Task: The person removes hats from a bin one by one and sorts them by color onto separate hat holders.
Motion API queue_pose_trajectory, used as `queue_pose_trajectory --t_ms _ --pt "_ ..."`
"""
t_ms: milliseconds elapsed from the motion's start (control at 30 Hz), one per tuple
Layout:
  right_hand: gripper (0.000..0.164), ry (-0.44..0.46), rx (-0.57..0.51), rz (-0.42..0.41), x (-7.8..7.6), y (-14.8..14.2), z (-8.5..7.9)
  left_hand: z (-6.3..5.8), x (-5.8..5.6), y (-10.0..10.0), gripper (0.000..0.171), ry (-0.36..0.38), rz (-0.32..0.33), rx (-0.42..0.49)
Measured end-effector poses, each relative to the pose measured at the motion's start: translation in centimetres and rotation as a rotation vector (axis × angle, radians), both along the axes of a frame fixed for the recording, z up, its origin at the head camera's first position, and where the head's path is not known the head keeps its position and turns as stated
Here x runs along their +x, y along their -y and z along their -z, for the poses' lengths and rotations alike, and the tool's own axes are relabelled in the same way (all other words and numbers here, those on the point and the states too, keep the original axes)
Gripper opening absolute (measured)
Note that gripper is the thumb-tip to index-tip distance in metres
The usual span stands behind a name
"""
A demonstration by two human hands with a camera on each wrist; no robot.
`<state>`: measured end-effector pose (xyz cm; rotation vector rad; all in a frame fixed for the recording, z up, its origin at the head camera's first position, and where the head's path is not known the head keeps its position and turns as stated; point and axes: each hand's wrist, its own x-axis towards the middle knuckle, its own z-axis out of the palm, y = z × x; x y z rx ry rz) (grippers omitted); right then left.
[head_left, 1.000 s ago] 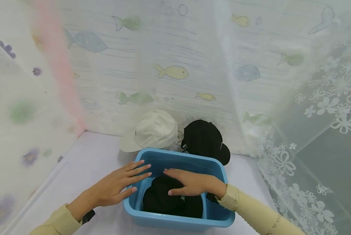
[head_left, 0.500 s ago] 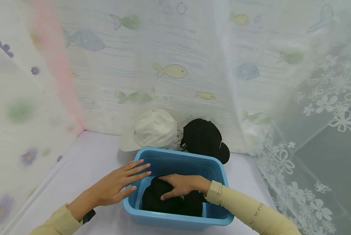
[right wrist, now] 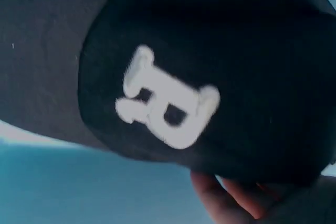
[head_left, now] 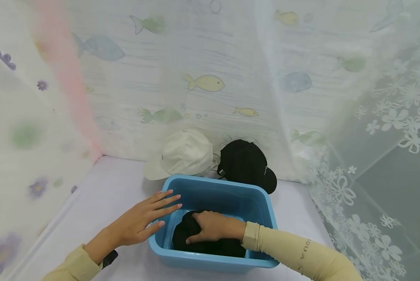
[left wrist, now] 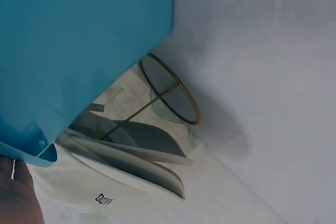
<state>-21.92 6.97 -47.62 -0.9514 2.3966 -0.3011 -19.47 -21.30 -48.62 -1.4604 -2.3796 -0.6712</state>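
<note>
A black cap (head_left: pixel 183 236) lies inside the blue plastic bin (head_left: pixel 210 264). My right hand (head_left: pixel 215 226) grips its crown, with the thumb on the near side and the fingers on the far side. In the right wrist view the cap (right wrist: pixel 247 103) bears a raised white letter, and a few curled fingers (right wrist: pixel 215 195) show at its edge. My left hand (head_left: pixel 143 220) rests on the bin's left rim with its fingers spread and holds nothing. Part of that hand (left wrist: pixel 18 198) touches the rim in the left wrist view.
Behind the bin sit a white cap (head_left: pixel 188 152) and another black cap (head_left: pixel 244 162). The left wrist view shows stacked pale cap brims (left wrist: pixel 131 163) and a thin metal stand with a round base (left wrist: pixel 184 87). Patterned sheer curtains (head_left: pixel 210 47) enclose the white surface (head_left: pixel 118 187).
My right hand has lowered into the bin and moved slightly left, and its fingers have closed round the black cap's crown. The left hand has stayed on the rim.
</note>
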Motion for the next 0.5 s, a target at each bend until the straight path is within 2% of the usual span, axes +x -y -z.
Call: queue_pose_trajectory --t_ms 133,200,333,500 --pt "0.036 -0.044 -0.013 -0.014 0.1 0.33 0.08 0.03 -0.1 -0.02 0.058 -0.005 0.004 0.011" --pt "0.028 -0.058 -0.009 -0.025 -0.02 0.32 0.05 0.16 -0.14 -0.07 0.057 -0.019 0.01 0.025" --pt "0.02 -0.065 -0.01 -0.036 -0.32 0.2 -0.07 0.32 -0.19 -0.12 0.058 -0.033 0.016 0.039" --pt "0.016 -0.059 -0.04 -0.056 -0.51 0.12 -0.47 0.19 -0.21 -0.04 0.058 -0.01 0.01 0.028"
